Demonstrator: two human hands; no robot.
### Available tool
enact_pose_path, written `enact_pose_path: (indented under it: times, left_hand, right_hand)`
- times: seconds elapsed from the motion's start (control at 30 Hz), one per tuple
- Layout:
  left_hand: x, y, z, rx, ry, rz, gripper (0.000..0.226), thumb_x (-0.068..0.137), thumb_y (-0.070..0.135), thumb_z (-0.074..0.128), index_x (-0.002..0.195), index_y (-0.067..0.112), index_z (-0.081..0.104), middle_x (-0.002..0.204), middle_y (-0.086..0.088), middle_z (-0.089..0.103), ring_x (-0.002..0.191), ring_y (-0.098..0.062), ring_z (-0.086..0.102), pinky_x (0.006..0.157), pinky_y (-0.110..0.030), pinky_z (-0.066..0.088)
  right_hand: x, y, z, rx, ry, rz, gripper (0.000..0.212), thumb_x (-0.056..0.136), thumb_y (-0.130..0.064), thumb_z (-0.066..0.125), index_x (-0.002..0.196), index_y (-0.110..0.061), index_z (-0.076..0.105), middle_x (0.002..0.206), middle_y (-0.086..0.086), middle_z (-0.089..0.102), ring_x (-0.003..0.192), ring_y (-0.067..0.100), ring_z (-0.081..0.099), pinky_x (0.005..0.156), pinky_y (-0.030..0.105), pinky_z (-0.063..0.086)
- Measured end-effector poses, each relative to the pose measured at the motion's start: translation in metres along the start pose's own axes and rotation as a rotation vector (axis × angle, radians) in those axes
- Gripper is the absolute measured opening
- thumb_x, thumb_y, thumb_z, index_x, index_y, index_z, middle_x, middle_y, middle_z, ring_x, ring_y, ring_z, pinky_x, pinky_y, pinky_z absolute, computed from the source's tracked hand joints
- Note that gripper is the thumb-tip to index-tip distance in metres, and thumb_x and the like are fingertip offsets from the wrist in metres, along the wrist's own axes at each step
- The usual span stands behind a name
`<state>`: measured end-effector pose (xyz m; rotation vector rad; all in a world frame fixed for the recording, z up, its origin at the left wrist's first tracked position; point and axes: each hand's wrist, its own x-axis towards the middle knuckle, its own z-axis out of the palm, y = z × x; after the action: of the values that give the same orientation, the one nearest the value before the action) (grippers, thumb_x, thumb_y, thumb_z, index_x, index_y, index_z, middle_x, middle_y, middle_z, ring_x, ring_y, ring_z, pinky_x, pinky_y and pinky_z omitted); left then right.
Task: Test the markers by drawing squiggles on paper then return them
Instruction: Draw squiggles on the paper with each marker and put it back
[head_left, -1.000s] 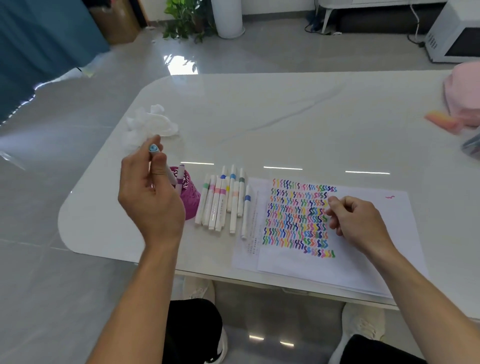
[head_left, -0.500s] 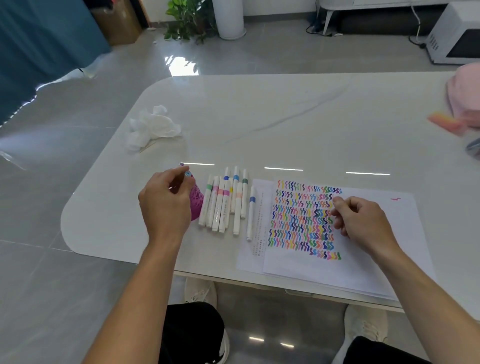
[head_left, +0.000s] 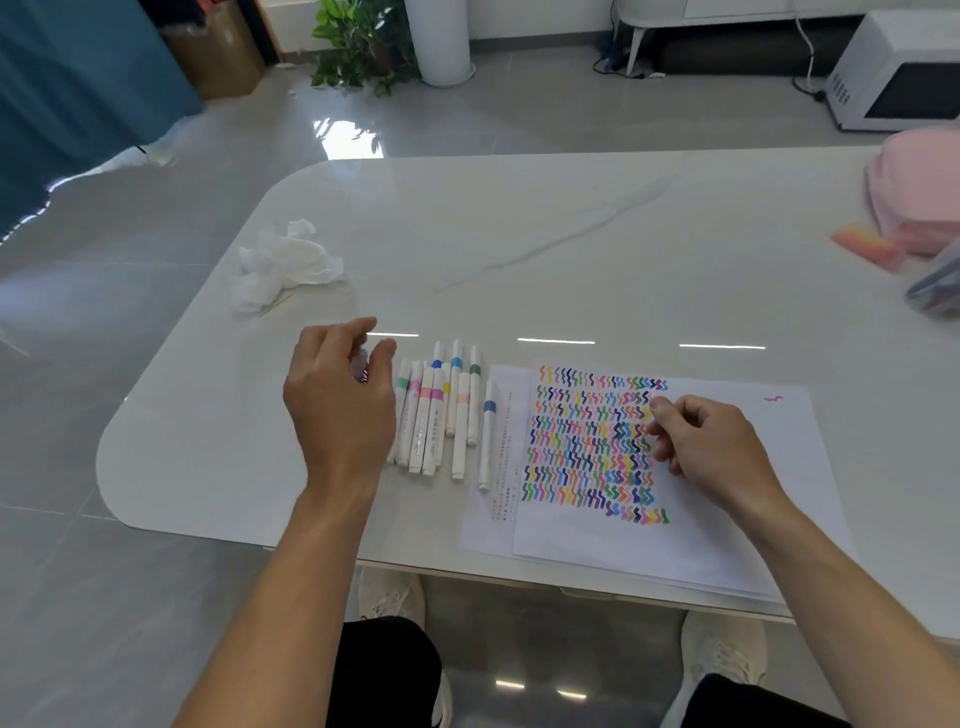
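Many rows of coloured squiggles fill the left part of the top sheet of paper, lower right of centre in the head view, so testing looks well advanced. One stray pink mark sits near the sheet's upper right corner. About ten white markers lie capped, side by side on the counter, just left of the paper. Whether they await testing or only putting away, I cannot tell. Centre left, the left hand hovers over a pink holder, which it almost hides. A blue marker tip peeks out there, so returning seems to be under way.

The left hand's fingers are loosely spread, thumb and forefinger apart, grasping nothing. The right hand rests on the squiggled paper, curled into a loose fist, and nothing shows in it.
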<state>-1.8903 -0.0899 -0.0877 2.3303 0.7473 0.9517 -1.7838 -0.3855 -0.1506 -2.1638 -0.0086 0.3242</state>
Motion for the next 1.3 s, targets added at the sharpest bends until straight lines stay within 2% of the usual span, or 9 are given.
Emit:
enact_pose_path:
  times: [0.1, 0.23, 0.37, 0.43, 0.6, 0.7, 1.0, 1.17, 1.3]
  left_hand:
    - [-0.002, 0.008, 0.007, -0.021, -0.030, 0.125, 0.022, 0.095, 0.013, 0.070, 0.117, 0.012, 0.071, 0.110, -0.004, 0.067, 0.096, -0.012, 0.062, 0.086, -0.021, 0.050]
    - [-0.005, 0.018, 0.020, -0.039, -0.190, 0.209, 0.015, 0.094, 0.011, 0.067, 0.107, 0.014, 0.075, 0.098, 0.002, 0.069, 0.080, -0.006, 0.061, 0.078, -0.007, 0.044]
    - [-0.019, 0.018, 0.040, 0.150, -0.576, 0.032, 0.017, 0.094, 0.026, 0.067, 0.108, 0.023, 0.075, 0.087, 0.010, 0.068, 0.079, -0.009, 0.063, 0.081, -0.027, 0.053]
    - [-0.027, 0.019, 0.049, 0.214, -0.672, -0.061, 0.016, 0.092, 0.031, 0.068, 0.104, 0.023, 0.075, 0.087, 0.008, 0.070, 0.084, -0.012, 0.063, 0.084, -0.031, 0.053]
    - [-0.037, 0.024, 0.066, 0.276, -0.634, -0.105, 0.019, 0.089, 0.033, 0.073, 0.101, 0.019, 0.070, 0.091, 0.002, 0.071, 0.090, -0.020, 0.063, 0.076, -0.032, 0.049]
    - [-0.039, 0.024, 0.072, 0.291, -0.610, -0.104, 0.023, 0.088, 0.033, 0.073, 0.103, 0.016, 0.068, 0.094, -0.002, 0.072, 0.091, -0.022, 0.064, 0.079, -0.035, 0.052]
    - [-0.039, 0.025, 0.080, 0.385, -0.552, -0.073, 0.026, 0.090, 0.035, 0.072, 0.102, 0.012, 0.068, 0.088, -0.003, 0.066, 0.080, -0.020, 0.056, 0.071, -0.029, 0.040]
    - [-0.040, 0.026, 0.085, 0.545, -0.560, -0.022, 0.034, 0.092, 0.044, 0.066, 0.084, 0.011, 0.067, 0.077, -0.003, 0.059, 0.072, -0.023, 0.053, 0.066, -0.031, 0.037]
    - [-0.039, 0.026, 0.085, 0.504, -0.545, -0.025, 0.032, 0.093, 0.042, 0.062, 0.086, 0.012, 0.070, 0.081, -0.005, 0.067, 0.071, -0.022, 0.055, 0.065, -0.030, 0.039]
  right_hand:
    - [0.000, 0.000, -0.002, 0.008, 0.003, 0.000, 0.042, 0.106, -0.038, 0.056, 0.076, -0.015, 0.073, 0.060, -0.002, 0.072, 0.053, 0.012, 0.062, 0.064, 0.032, 0.052]
    - [0.000, 0.001, -0.004, 0.001, 0.012, -0.004, 0.041, 0.106, -0.038, 0.056, 0.076, -0.015, 0.073, 0.059, -0.004, 0.071, 0.047, 0.003, 0.059, 0.061, 0.028, 0.048]
    - [0.001, 0.002, -0.007, -0.028, 0.032, -0.010, 0.041, 0.106, -0.038, 0.056, 0.075, -0.016, 0.071, 0.061, -0.003, 0.071, 0.052, 0.009, 0.061, 0.061, 0.029, 0.048]
    - [0.001, 0.002, -0.009, -0.054, 0.037, -0.020, 0.040, 0.106, -0.038, 0.055, 0.076, -0.017, 0.071, 0.064, -0.003, 0.071, 0.057, 0.012, 0.063, 0.062, 0.031, 0.050]
    - [0.003, 0.006, -0.016, -0.092, 0.063, -0.003, 0.039, 0.107, -0.038, 0.054, 0.078, -0.017, 0.069, 0.069, -0.002, 0.072, 0.065, 0.015, 0.065, 0.066, 0.032, 0.049]
    - [0.003, 0.008, -0.019, -0.098, 0.063, 0.011, 0.038, 0.107, -0.037, 0.053, 0.079, -0.017, 0.069, 0.071, -0.001, 0.072, 0.066, 0.015, 0.065, 0.066, 0.031, 0.047]
    - [0.003, 0.011, -0.018, -0.084, 0.048, -0.003, 0.037, 0.107, -0.037, 0.054, 0.082, -0.015, 0.070, 0.073, 0.000, 0.073, 0.070, 0.016, 0.067, 0.070, 0.033, 0.053]
    - [0.005, 0.013, -0.018, -0.065, 0.049, -0.015, 0.037, 0.107, -0.038, 0.054, 0.081, -0.016, 0.070, 0.072, -0.002, 0.072, 0.068, 0.014, 0.066, 0.069, 0.032, 0.053]
    - [0.006, 0.016, -0.016, -0.041, 0.038, -0.029, 0.036, 0.106, -0.038, 0.055, 0.080, -0.018, 0.070, 0.069, -0.004, 0.072, 0.066, 0.014, 0.067, 0.069, 0.033, 0.056]
